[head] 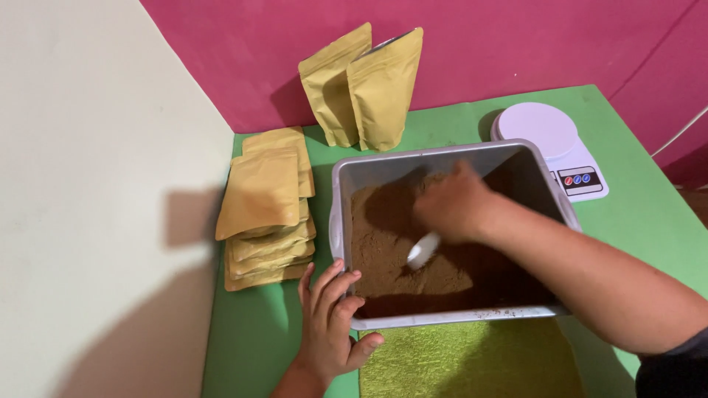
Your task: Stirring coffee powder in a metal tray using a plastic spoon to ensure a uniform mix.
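Observation:
A grey plastic tub (pixel 341 221) full of brown powder (pixel 383 258) stands on the green table. My right hand (pixel 453 206) reaches into the tub and grips a white scoop (pixel 422 250), whose bowl digs into the powder. My left hand (pixel 330 317) rests on the tub's near left corner, fingers over the rim and thumb along the front edge.
A stack of flat tan pouches (pixel 265 221) lies left of the tub. Two upright tan pouches (pixel 365 85) stand at the back by the pink wall. A white kitchen scale (pixel 549 144) sits at the back right. A yellow-green cloth (pixel 472 361) lies before the tub.

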